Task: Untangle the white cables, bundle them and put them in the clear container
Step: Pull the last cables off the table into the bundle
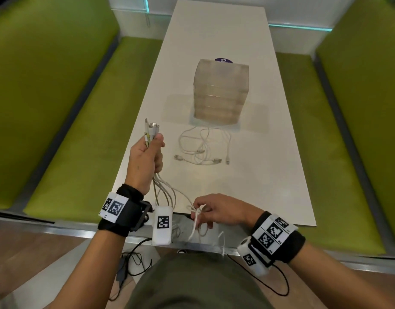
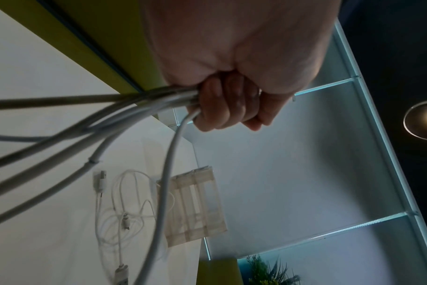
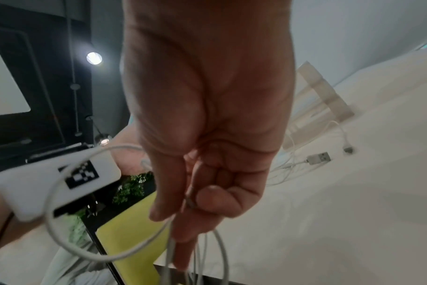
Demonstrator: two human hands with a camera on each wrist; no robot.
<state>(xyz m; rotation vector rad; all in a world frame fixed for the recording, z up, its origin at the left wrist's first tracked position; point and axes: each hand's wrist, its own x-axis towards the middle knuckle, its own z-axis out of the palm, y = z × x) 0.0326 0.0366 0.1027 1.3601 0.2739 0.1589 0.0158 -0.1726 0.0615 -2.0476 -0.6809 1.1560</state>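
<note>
My left hand (image 1: 150, 152) grips a bunch of white cables (image 1: 167, 192) above the table's near left corner, plug ends (image 1: 151, 128) sticking up past the thumb. In the left wrist view the fingers (image 2: 222, 108) curl round the strands (image 2: 124, 115). The strands hang down to my right hand (image 1: 205, 210), which pinches and hooks cable loops (image 1: 197, 216) at the table's near edge; its fingers (image 3: 181, 227) show the loops (image 3: 90, 252) draped round them. A second tangle of white cables (image 1: 203, 148) lies loose on the table. The clear container (image 1: 221, 92) stands just beyond it.
The white table (image 1: 270, 163) is long and narrow, with green bench seats (image 1: 85, 130) on both sides. A purple disc (image 1: 224, 60) peeks out behind the container. Black wires (image 1: 134, 259) hang below the near edge.
</note>
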